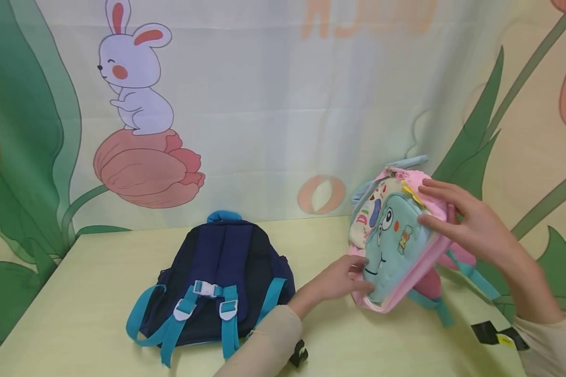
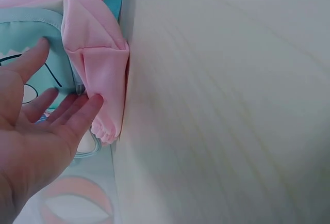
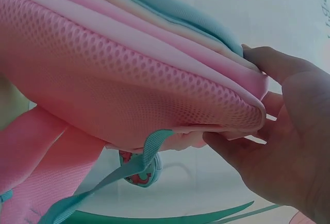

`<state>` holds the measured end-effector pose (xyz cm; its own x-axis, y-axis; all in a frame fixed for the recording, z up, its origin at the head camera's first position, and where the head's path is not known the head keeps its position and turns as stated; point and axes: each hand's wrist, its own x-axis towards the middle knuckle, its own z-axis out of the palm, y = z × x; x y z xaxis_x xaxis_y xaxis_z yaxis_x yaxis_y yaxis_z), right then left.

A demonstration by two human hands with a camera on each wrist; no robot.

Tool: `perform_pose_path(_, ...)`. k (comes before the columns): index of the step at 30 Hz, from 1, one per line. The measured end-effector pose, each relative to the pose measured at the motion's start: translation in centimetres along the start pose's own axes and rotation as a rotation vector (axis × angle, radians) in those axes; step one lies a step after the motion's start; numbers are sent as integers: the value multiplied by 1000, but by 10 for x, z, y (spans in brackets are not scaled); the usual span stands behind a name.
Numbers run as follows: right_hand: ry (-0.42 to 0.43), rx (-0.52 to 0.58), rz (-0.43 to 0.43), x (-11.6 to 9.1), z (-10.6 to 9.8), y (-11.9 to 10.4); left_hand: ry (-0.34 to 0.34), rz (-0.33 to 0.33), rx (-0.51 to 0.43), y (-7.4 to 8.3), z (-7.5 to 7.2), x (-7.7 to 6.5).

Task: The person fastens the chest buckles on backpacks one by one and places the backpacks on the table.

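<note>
A small pink and light-blue backpack (image 1: 398, 246) with a cartoon face on its front pocket stands tilted at the right of the table. My right hand (image 1: 471, 220) grips its upper right side; in the right wrist view, fingers and thumb lie on either side of the pink mesh edge (image 3: 196, 87). At the lower left of the bag is my left hand (image 1: 337, 280), its loosely extended fingers touching the pink side panel (image 2: 103, 69) and the front pocket (image 2: 31, 33). Pink shoulder straps (image 3: 56, 146) with teal webbing hang behind it.
A dark navy backpack (image 1: 217, 262) lies left of centre, straps up, with teal webbing and white buckles. Beneath both bags is a pale yellow table (image 1: 75, 298). A printed curtain (image 1: 245, 104) with a rabbit and flowers hangs right behind the table.
</note>
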<state>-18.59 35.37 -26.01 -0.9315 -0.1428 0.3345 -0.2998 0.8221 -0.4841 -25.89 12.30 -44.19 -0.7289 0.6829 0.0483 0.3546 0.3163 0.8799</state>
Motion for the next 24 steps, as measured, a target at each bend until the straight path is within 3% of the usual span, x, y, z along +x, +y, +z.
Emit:
perform_pose_path(10,-18,-3,-10,4,4,-9,-7,-1,-37,-3,2,2)
perform_pose_path(16,-21,-4,-41,7,4,-15,-24,38,-108,-5,10,8)
perform_pose_path(24,-38,-6,-83,12,9,-23,-28,19,-222,-2,23,9)
